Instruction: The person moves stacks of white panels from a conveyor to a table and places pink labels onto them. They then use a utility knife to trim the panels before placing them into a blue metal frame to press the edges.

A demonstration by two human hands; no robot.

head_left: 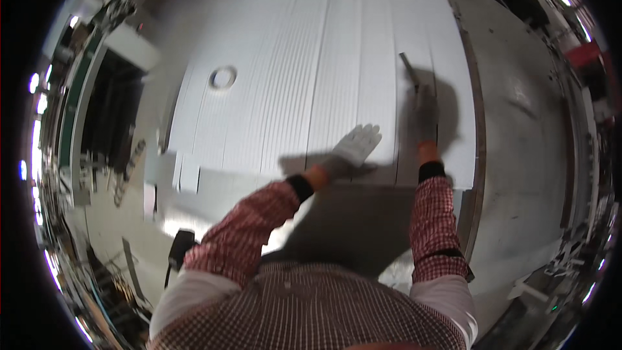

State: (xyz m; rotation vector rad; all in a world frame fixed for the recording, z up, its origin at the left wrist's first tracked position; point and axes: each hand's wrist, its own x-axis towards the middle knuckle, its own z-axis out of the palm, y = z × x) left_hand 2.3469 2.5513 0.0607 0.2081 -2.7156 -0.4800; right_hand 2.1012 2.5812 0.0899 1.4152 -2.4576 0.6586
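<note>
Landmark: the large white ribbed panel [311,71] lying flat across the work surface.

Left hand [355,146], in a pale glove, is spread open, fingers extended and slightly fanned, palm pressed flat on the panel near its near edge. It grips nothing.

Right hand [425,116], in a darker glove, is closed around the handle of a slim grey tool [408,68] whose blade points away from the person and lies along a seam near the panel's right edge. Hand sits in shadow; finger detail unclear.

A white ring [223,78] rests on the panel's left part, well apart from both hands. The grey floor [518,155] lies beyond the panel's right edge.
</note>
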